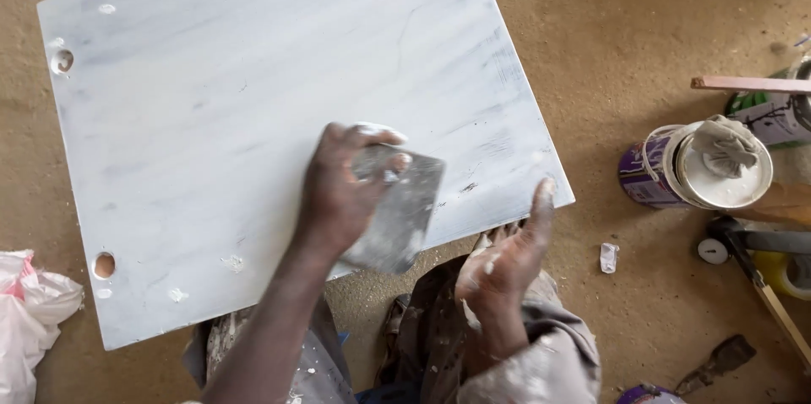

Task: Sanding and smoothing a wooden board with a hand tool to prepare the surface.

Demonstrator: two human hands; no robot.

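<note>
A large flat board (253, 100) coated in streaky white filler lies over my knees above a sawdust floor. My left hand (342, 197) grips a flat metal scraper blade (401, 218) smeared with white paste and presses it on the board near its front right part. My right hand (507, 264), spotted with white, rests at the board's front right corner with a finger touching the edge. Round holes (104, 265) show along the board's left side.
A purple tin on its side (646, 174) with a white lid and a rag (726, 150) lies to the right. Beside it are a green container (764, 112), a wooden stick (748, 84), a putty knife (718, 363) and a pink-white bag (29, 311) at left.
</note>
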